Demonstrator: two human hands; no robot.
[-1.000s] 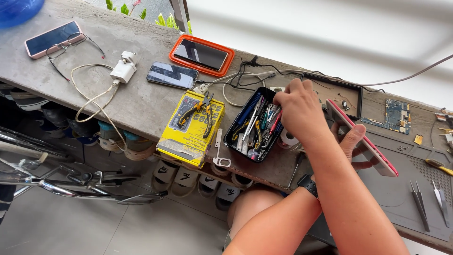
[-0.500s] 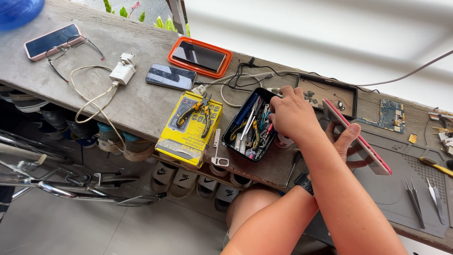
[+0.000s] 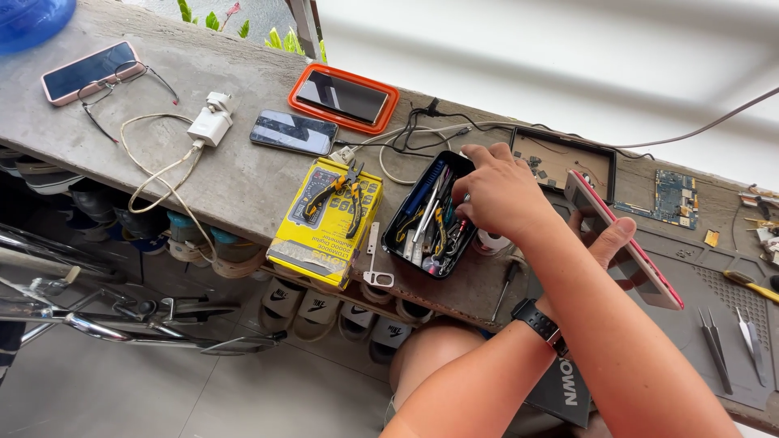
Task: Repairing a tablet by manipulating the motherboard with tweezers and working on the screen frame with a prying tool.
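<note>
While the right hand [image 3: 499, 195] reaches into the black tool tray [image 3: 403, 219], its fingers curl down among the tools; whether they pinch one cannot be told. Tray sits at the near edge of the grey surface [image 3: 235, 182], holding a crowd of small tools, count unclear. Left hand [image 3: 604, 243], right of the tray, has its grip closed on one red-edged phone [image 3: 625, 243], held tilted; black watch [image 3: 540, 322] on that wrist. Left of the tray: one yellow box [image 3: 312, 243] with one pair of pliers [image 3: 341, 191] on top. Beyond the tray: three more phones, one in an orange case [image 3: 343, 97], one dark [image 3: 294, 132], one pink [image 3: 88, 71]. One white charger [image 3: 211, 124].
</note>
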